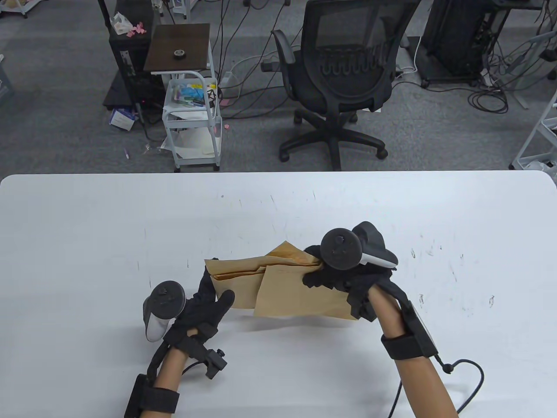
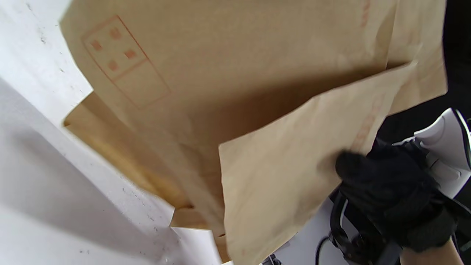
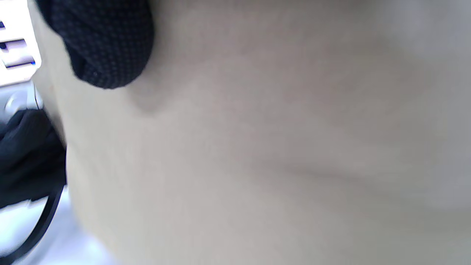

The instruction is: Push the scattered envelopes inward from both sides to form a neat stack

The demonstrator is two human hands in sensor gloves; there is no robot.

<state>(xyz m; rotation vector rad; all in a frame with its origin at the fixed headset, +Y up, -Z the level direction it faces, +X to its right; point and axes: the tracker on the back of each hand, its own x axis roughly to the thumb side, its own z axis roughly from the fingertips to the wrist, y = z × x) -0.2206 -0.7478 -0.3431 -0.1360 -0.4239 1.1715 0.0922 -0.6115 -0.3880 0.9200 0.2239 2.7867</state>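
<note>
Several brown envelopes (image 1: 283,289) lie in a loose, fanned pile at the middle of the white table (image 1: 109,226). My right hand (image 1: 324,275) grips the pile's right end with fingers over the top sheet, and that side is raised, casting a shadow beneath. My left hand (image 1: 213,297) is open, its fingers upright against the pile's left edge. The left wrist view shows the overlapping envelopes (image 2: 257,92) with a red printed box, and the right hand's fingers (image 2: 368,176) on the front one. The right wrist view is filled by an envelope (image 3: 276,147) with one fingertip (image 3: 106,48) on it.
A black office chair (image 1: 343,78) and a white cart (image 1: 191,117) stand on the floor beyond the table's far edge. A black cable (image 1: 472,374) loops off my right wrist near the front edge.
</note>
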